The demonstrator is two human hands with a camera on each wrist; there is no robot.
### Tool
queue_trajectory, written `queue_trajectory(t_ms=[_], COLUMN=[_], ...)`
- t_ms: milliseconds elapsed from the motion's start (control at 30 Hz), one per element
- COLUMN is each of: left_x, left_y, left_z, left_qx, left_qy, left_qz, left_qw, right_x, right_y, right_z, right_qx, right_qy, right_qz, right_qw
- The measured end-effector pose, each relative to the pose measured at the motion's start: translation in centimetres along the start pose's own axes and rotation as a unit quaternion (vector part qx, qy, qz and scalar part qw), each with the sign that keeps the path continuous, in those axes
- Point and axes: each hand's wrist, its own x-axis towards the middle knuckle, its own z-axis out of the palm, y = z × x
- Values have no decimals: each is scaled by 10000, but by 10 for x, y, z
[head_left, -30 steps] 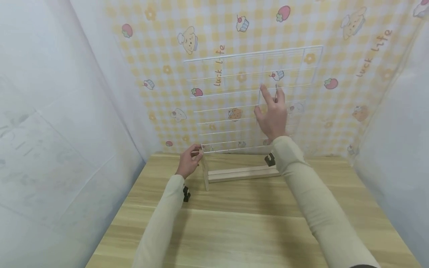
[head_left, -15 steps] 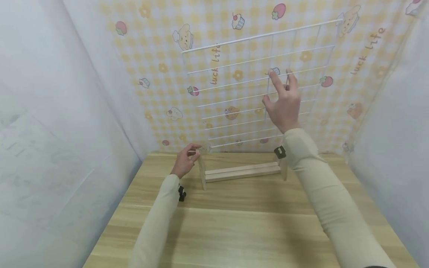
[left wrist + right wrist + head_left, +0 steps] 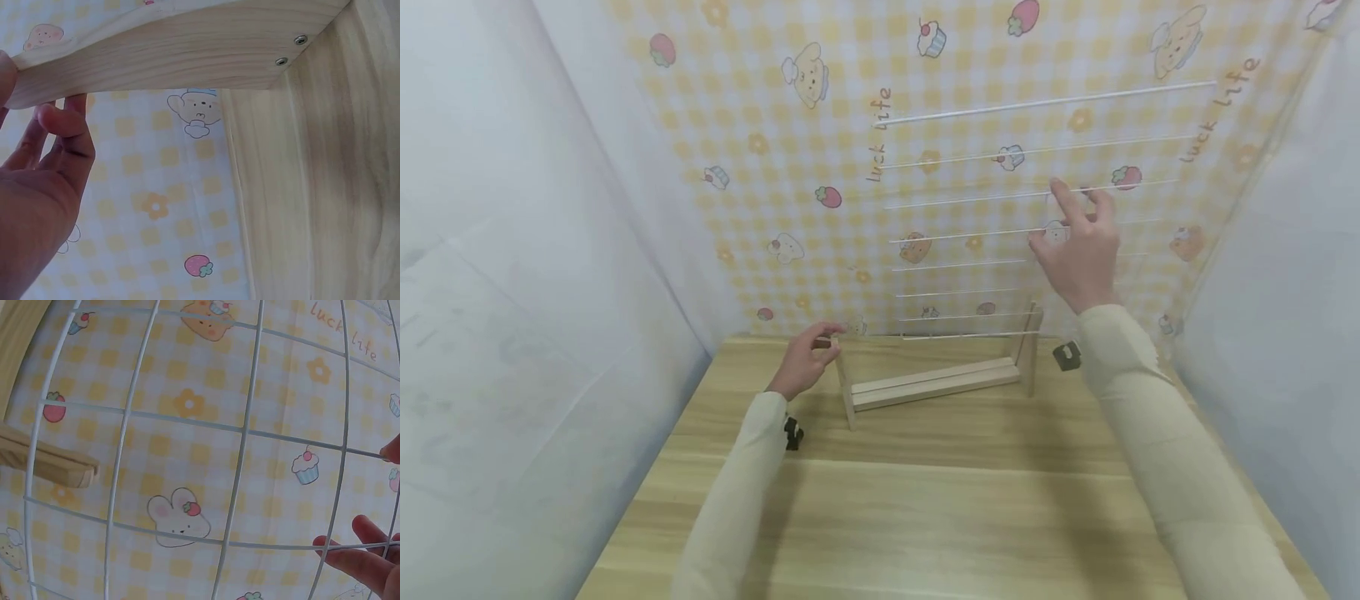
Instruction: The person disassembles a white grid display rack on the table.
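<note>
A pale wooden stand has two uprights joined by low slats. At its left upright, my left hand pinches the top end between thumb and fingers. In the left wrist view this upright runs across the top, with fingers of the left hand under its end. My right hand holds a white wire grid up behind the stand, fingers spread across its wires. The grid's lower edge overlaps the right upright. In the right wrist view, fingertips of the right hand hook the wire grid.
The stand rests on a wood-grain tabletop. Behind rises a yellow checked cloth with cartoon prints. White sheeting hangs at the left, and more white sheeting at the right. Two metal screw heads show on the upright.
My right hand has carried the wire grid to the right. Its right end rose, then dropped, leaving it more level. The left hand keeps its hold on the stand's left upright.
</note>
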Motion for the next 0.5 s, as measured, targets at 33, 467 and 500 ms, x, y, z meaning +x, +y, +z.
queue_trajectory(t_ms=[33, 467, 500], left_x=[-1, -21, -24], left_y=[0, 0, -1], left_z=[0, 3, 2], left_qx=[36, 344, 351], left_qy=[5, 176, 194], left_qz=[-3, 176, 178], left_qw=[10000, 9991, 9990], right_x=[-3, -47, -49], right_y=[4, 35, 36], right_z=[-2, -14, -14], right_qx=[-32, -4, -20], right_qy=[-20, -977, -1077], right_qz=[49, 1069, 1116], right_qw=[10000, 9895, 9879])
